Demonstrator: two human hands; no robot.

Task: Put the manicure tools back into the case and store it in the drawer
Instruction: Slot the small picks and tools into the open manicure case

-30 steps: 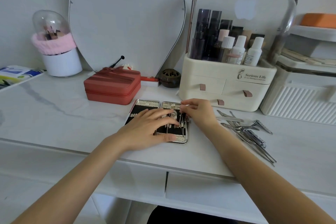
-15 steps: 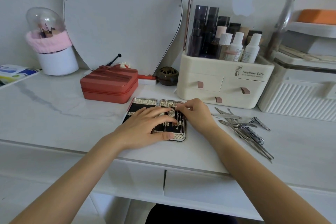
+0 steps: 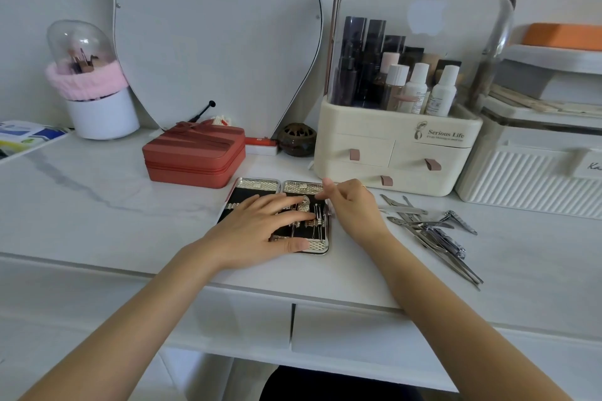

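The manicure case (image 3: pixel 257 185) lies open flat on the white table, black lined with a metal rim. Several thin tools (image 3: pixel 317 221) sit in loops in its right half. My left hand (image 3: pixel 257 231) rests flat on the case, fingers straight across both halves, thumb on the near rim. My right hand (image 3: pixel 355 208) hovers at the case's far right corner with thumb and index finger stretched out, holding nothing I can see. A pile of loose steel tools (image 3: pixel 433 231), clippers and tweezers among them, lies to the right. Two shut drawer fronts (image 3: pixel 342 329) sit under the table edge.
A red zipped box (image 3: pixel 195 156) stands just behind the case on the left. Behind on the right are a cream cosmetic organizer (image 3: pixel 391 146) and a white ribbed box (image 3: pixel 534 179). A mirror (image 3: pixel 211 36), a brush holder (image 3: pixel 97 111) and a small brown pot (image 3: pixel 298 139) line the wall.
My right hand's fingers, earlier pinched down on the tools in the case's right half, have lifted and spread. My left hand stays on the case.
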